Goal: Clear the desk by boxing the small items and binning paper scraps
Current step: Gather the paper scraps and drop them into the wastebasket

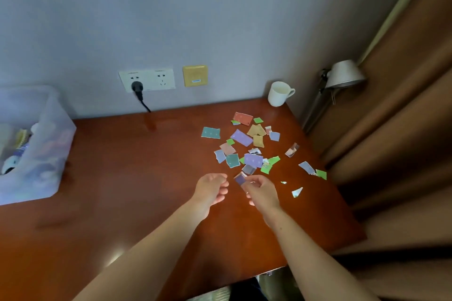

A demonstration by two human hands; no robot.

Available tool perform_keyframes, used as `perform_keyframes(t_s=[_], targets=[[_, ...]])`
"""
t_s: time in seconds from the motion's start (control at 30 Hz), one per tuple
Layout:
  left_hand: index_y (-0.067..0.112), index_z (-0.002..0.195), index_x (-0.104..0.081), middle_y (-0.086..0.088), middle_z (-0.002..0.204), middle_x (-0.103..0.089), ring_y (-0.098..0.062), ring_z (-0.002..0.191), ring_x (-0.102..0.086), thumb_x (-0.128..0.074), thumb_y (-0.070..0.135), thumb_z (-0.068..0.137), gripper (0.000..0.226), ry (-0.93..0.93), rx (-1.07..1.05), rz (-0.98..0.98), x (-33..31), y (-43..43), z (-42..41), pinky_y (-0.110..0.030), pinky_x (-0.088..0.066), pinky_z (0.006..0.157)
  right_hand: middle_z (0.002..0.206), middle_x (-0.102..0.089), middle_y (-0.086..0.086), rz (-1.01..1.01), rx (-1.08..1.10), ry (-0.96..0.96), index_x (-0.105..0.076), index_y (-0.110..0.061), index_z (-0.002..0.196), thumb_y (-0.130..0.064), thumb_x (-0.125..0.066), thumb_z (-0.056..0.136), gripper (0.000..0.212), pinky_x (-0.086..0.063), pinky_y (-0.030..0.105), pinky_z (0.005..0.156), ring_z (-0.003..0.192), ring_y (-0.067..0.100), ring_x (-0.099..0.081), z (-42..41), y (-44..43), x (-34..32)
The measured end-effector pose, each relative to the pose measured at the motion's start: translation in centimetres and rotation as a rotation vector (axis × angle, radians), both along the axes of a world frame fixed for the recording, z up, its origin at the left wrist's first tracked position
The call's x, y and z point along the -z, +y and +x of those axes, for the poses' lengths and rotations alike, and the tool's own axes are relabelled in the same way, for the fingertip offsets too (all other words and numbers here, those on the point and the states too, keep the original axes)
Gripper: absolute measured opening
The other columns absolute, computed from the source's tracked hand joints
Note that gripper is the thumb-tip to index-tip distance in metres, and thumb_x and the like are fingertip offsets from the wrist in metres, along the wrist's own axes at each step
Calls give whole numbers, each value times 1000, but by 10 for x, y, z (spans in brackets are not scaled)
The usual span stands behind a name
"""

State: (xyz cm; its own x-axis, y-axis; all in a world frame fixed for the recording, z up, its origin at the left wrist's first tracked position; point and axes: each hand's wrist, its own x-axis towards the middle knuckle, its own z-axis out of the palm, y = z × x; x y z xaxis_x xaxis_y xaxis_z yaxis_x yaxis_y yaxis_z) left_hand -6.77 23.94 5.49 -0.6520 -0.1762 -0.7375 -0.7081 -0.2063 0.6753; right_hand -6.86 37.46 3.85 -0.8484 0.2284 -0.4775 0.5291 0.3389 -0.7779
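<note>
Several coloured paper scraps [247,144] lie scattered over the right part of the brown desk [137,173]. My right hand [263,190] pinches a purple scrap [240,179] at the near edge of the pile, just above the desk. Just left of it, my left hand [212,189] hovers with fingers loosely curled and nothing in it. At the left edge of the desk stands a translucent plastic box [41,149] holding several small items.
A white mug [278,93] stands at the back right corner by the wall. A metal lamp [342,76] and brown curtains are to the right of the desk. A wall socket with a black plug [138,87] sits above the desk's back edge.
</note>
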Motion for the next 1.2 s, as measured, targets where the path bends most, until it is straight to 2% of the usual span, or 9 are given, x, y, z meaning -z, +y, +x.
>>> perform_keyframes(t_s=[0.13,0.2,0.33,0.5,0.63,0.73,0.93,1.03,1.2], targets=[[15,96,-64,-4,77,-62,-14,70,-56,-54,6,92,14,5,53,-34,14,34,-18,-23,-50,68,102,-61,-5,66,-96,-16,-60,-22,105,-20,-69,85,22,-53,29,76,94,15,-59,-25,41,12],[12,92,-62,-3,68,-56,-12,60,-48,-52,4,92,13,33,87,-41,20,49,-25,-20,-41,56,103,-64,-3,101,-182,-36,-60,-21,104,-18,-69,84,22,-52,30,80,94,16,-60,-39,57,20],[11,91,-57,-2,72,-58,-9,55,-51,-55,7,92,5,79,24,-142,36,71,-34,-15,-41,41,85,-61,-3,136,-390,-75,-59,-21,93,-15,-73,81,20,-52,34,82,87,20,-62,-62,74,37],[13,89,-59,-4,78,-66,-12,57,-56,-68,10,80,14,42,-18,-230,54,87,-41,-20,-43,49,75,-53,-7,241,-582,-59,-63,-16,96,-19,-74,81,19,-42,25,67,78,16,-56,-80,89,52],[21,89,-60,0,81,-68,-17,67,-63,-66,25,53,37,-5,-12,-339,66,91,-47,-39,-55,73,91,-56,-4,323,-705,-39,-58,-26,87,-26,-75,79,19,-45,27,67,78,15,-56,-91,91,63],[29,91,-54,7,83,-60,-14,74,-59,-75,23,61,37,-31,49,-442,71,92,-49,-37,-52,76,98,-63,-3,419,-770,-47,-57,-28,85,-34,-74,79,19,-48,28,71,87,18,-61,-100,89,68],[25,119,-51,5,112,-45,-16,97,-59,-80,37,66,61,-38,149,-658,84,91,-49,-36,-50,85,107,-61,-4,643,-925,53,-62,-25,96,-43,-71,81,25,-46,26,69,97,19,-61,-109,84,71],[25,123,-49,2,116,-42,-20,99,-60,-79,43,70,63,-33,204,-715,89,91,-49,-34,-50,81,111,-58,-4,651,-926,60,-64,-26,95,-41,-71,81,21,-47,27,73,100,19,-60,-110,82,73],[21,104,-46,2,106,-35,-27,90,-58,-74,41,73,46,-58,354,-842,93,90,-51,-31,-41,65,109,-59,-5,626,-894,26,-69,-25,90,-36,-72,82,14,-42,24,66,98,18,-61,-110,81,73]])
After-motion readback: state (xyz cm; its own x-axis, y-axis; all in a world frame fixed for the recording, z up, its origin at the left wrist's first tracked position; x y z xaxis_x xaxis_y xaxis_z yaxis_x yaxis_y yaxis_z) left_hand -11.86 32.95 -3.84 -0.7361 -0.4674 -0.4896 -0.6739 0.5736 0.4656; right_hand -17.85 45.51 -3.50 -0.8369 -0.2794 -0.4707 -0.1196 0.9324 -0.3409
